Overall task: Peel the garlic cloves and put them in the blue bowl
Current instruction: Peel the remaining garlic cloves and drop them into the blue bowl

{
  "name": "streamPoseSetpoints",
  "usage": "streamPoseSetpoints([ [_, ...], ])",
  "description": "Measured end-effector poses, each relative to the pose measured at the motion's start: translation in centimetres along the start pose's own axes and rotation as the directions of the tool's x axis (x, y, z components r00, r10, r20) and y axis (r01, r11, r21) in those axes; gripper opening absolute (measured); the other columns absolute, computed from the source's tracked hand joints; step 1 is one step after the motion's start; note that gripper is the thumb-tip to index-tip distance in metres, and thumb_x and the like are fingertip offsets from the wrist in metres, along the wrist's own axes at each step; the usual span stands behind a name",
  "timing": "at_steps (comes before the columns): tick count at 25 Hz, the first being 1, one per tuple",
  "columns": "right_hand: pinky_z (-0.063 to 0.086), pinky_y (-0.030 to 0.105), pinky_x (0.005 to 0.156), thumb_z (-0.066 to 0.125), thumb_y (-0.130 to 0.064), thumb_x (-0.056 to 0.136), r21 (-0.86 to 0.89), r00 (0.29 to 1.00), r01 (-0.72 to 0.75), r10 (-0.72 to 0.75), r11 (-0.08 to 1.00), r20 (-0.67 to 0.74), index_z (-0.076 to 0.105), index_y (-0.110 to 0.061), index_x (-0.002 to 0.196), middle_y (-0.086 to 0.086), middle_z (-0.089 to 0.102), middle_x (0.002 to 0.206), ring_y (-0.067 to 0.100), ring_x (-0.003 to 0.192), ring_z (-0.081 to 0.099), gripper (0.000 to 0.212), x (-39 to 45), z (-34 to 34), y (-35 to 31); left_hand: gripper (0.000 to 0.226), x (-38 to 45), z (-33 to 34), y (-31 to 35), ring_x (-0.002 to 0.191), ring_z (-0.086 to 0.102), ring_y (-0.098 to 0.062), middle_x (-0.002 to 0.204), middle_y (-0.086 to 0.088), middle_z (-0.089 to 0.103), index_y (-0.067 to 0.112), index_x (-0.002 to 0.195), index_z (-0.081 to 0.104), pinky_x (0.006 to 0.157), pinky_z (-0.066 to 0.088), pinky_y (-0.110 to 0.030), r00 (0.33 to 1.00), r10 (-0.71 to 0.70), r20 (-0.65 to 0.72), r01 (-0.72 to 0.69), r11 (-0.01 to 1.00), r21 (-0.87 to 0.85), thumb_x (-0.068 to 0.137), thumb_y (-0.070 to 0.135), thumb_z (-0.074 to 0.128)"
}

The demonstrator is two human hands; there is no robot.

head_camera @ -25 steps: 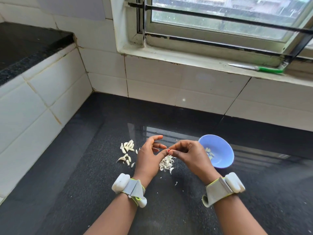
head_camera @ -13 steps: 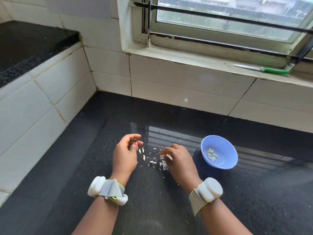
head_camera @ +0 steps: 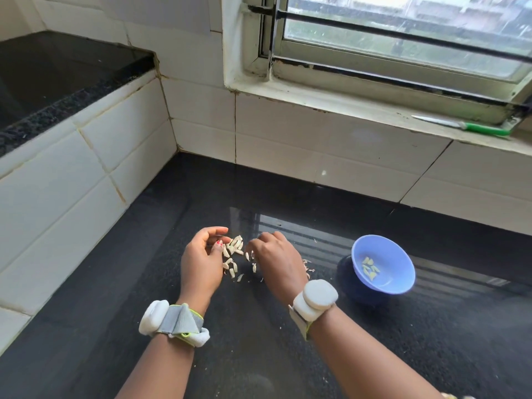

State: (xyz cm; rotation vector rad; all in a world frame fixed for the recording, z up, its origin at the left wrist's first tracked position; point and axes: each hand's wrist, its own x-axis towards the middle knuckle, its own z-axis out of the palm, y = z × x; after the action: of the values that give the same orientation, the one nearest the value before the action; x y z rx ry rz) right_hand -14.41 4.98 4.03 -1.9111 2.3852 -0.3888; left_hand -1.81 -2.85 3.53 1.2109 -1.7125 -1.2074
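Cloves [head_camera: 233, 249] lie between your loosely curled, seemingly empty hands; sweep carelessly and your right hand [head_camera: 276, 259] scatters them from the bowl [head_camera: 403, 279] at three o'clock

Home kitchen corner.
Black granite counter [head_camera: 288, 341], white tiled walls [head_camera: 86, 174], barred window [head_camera: 403, 38], knife [head_camera: 466, 126] on the sill.

Soft daylight from the window [head_camera: 403, 38]; countertop [head_camera: 288, 220] glare, edges perhaps warped.

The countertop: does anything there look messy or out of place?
Mostly no. Papery peel scraps lie scattered on the black countertop beside the right hand, and a green-handled knife lies on the window sill, away from the work.
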Motion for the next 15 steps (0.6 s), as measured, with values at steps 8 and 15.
streamPoseSetpoints([
  [8,0.048,0.040,0.064,0.057,-0.015,0.094,0.047,0.954,0.294,-0.296,0.955,0.043,0.068,-0.016,0.109,0.008,0.060,0.098,0.026,0.088,0.052,0.018,2.2,1.2,-1.5,0.038,0.6,-0.1,-1.1,0.089,0.064,-0.013,0.093,0.012,0.065,0.028,0.097,0.063,0.081,0.052,-0.031,0.996,-0.057,-0.064,0.060,0.998,0.030,0.090,-0.006,0.047],
  [15,0.046,0.035,0.057,0.053,-0.021,0.092,-0.032,0.946,0.315,-0.316,0.949,-0.075,0.069,-0.009,0.087,0.008,0.062,0.085,0.027,0.077,0.057,0.021,2.5,2.4,-2.7,0.023,0.6,-0.2,-0.7,0.089,0.064,-0.013,0.094,0.008,0.067,0.024,0.097,0.064,0.082,0.052,-0.033,0.993,-0.037,-0.109,0.039,0.999,0.016,0.091,0.005,0.053],
])
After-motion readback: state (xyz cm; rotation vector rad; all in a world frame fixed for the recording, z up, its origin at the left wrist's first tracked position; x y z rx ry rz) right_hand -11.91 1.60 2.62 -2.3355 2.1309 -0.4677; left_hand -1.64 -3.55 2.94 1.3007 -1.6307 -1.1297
